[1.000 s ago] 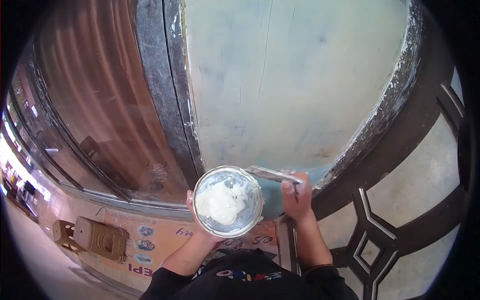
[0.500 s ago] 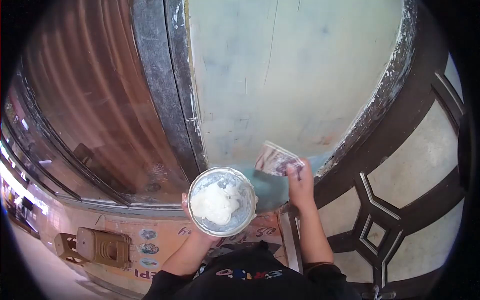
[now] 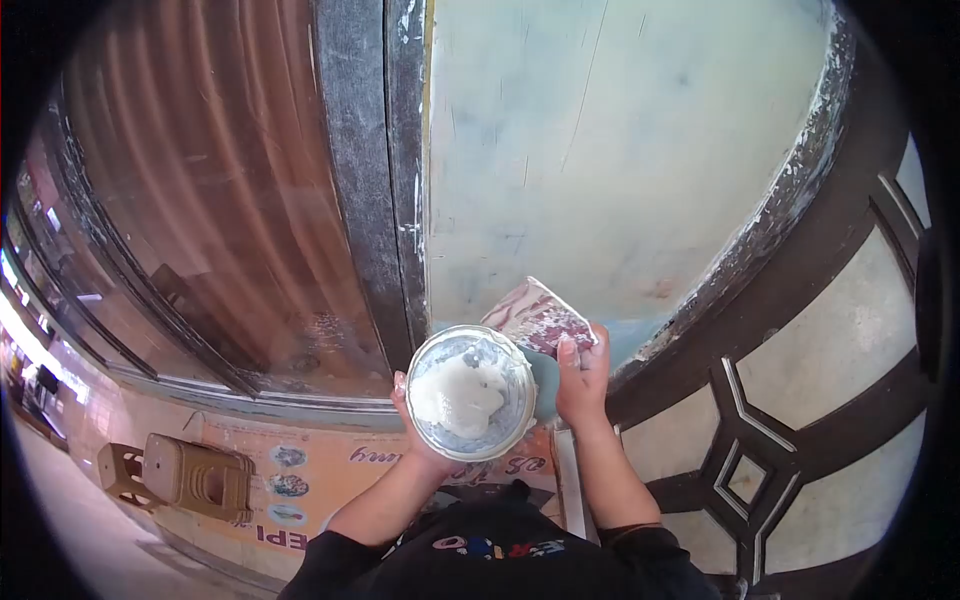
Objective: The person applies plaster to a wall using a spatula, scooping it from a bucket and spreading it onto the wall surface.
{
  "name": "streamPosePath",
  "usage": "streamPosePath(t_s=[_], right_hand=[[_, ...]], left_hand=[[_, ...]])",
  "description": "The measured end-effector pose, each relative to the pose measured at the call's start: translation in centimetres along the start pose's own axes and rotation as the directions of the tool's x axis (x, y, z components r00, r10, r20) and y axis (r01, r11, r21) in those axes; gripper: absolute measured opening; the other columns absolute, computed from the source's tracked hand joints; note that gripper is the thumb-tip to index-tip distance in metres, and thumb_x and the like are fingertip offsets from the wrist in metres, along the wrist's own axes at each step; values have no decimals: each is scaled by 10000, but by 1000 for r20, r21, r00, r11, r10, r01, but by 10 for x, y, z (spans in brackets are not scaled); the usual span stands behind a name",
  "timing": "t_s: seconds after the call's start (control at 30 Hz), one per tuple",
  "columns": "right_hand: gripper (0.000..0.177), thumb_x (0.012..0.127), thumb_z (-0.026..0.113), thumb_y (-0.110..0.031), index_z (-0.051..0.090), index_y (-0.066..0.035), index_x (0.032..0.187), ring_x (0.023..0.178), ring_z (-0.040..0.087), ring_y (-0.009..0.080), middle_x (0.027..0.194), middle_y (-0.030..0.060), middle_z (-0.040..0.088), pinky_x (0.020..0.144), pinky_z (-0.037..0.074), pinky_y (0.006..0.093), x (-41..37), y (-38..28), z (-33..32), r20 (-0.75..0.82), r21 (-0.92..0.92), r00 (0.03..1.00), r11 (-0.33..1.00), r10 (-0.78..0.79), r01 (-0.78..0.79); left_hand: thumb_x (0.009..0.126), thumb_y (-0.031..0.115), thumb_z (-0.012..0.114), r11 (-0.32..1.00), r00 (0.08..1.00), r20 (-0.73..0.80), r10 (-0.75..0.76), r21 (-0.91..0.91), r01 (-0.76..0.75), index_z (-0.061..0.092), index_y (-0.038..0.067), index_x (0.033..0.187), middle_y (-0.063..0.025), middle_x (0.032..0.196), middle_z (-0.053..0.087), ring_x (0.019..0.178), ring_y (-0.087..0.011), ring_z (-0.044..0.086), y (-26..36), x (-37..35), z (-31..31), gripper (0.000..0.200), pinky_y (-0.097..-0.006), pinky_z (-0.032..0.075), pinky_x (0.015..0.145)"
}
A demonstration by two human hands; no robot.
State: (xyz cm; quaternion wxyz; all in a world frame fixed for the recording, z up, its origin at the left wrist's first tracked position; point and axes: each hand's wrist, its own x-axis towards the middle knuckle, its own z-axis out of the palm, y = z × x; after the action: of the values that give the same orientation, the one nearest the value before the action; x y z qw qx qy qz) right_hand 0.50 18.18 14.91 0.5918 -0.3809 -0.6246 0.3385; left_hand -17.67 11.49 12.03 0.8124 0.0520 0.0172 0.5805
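Note:
My left hand (image 3: 408,405) is wrapped round a round tub (image 3: 521,362) from below and the side, its open top facing me. A lump of white putty (image 3: 460,395) sits inside, and more is smeared over the rim. In my right hand (image 3: 585,378) is a flat putty spreader (image 3: 545,318), reddish and streaked white, gripped at its lower right corner with the thumb on its face. The spreader's left part is right at the tub's far rim. Behind both stands a pale wall panel (image 3: 620,170) with thin cracks and smudges.
A dark, paint-chipped frame (image 3: 365,150) borders the panel on the left, beside glass with a brown curtain (image 3: 220,190). To the right is a dark patterned door (image 3: 690,400). Brown plastic stools (image 3: 195,475) and an orange printed banner (image 3: 330,450) lie below left.
My right hand has brought the spreader left, up to the tub's rim. The tub now appears farther right and slightly higher, and the whole view has shifted right.

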Motion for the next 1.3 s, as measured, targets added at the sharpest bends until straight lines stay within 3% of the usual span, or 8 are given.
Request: streamPosePath(t_s=[0.1,0.17,0.33,0.77,0.83,0.9,1.0,1.3], right_hand=[[305,970,569,-245,539,19,1120,874,565,163,964,114,603,799,463,316,0,-7,1,14,-161,995,982,-100,101],[275,972,561,-226,595,18,1092,818,641,239,925,164,660,758,493,322,1,-28,-1,237,-357,968,919,-83,166],[211,946,553,-116,640,-47,1126,938,669,352,1076,179,679,819,526,364,6,-19,-7,411,-365,909,901,-71,235],[211,959,520,-119,636,-32,1113,915,671,305,1004,186,679,821,513,385,9,3,-33,472,-549,881,788,17,279],[180,969,528,-147,610,-19,1065,839,655,236,887,158,664,790,508,370,10,0,-40,178,-608,970,794,164,-23],[224,988,508,-175,570,-14,1130,865,641,232,965,152,665,808,490,322,16,8,-42,132,-517,984,856,120,-35],[287,973,507,-124,497,25,1219,988,598,134,1116,73,615,865,467,259,29,-2,-34,39,207,987,965,156,-160],[260,950,502,-42,528,18,1202,972,631,132,1095,84,635,855,519,279,23,-1,-15,455,312,738,687,498,-656]], left_hand=[[745,864,301,999,999,10,37,7,-37,369,182,1459,-160,1486,370,1321,-403,404,1,1,-3,990,-610,345,1061],[781,849,272,997,998,-3,67,24,-67,361,171,1464,-150,1478,385,1320,-380,417,0,3,-4,968,-573,348,1077],[801,831,248,997,993,-94,64,38,-60,406,171,1434,-143,1459,412,1305,-372,432,-4,6,-7,928,-577,364,1058],[681,906,370,999,999,-16,40,-5,-40,332,183,1473,-208,1488,341,1312,-484,382,7,-4,2,1073,-709,337,1004],[672,898,416,999,999,-9,43,18,-43,323,183,1477,-224,1496,318,1313,-510,363,13,-5,-4,1081,-709,323,1017],[672,888,441,1000,1000,-31,2,-26,-3,323,183,1476,-217,1504,307,1308,-522,361,15,-6,-9,1076,-710,312,1025],[678,891,419,999,1000,14,-27,-20,27,322,181,1479,-209,1501,320,1321,-489,367,12,-7,-15,1075,-686,309,1047],[697,818,397,978,976,163,147,-173,-118,344,107,1471,-201,1470,392,1308,-411,433,5,3,-66,1052,-558,354,1087]])
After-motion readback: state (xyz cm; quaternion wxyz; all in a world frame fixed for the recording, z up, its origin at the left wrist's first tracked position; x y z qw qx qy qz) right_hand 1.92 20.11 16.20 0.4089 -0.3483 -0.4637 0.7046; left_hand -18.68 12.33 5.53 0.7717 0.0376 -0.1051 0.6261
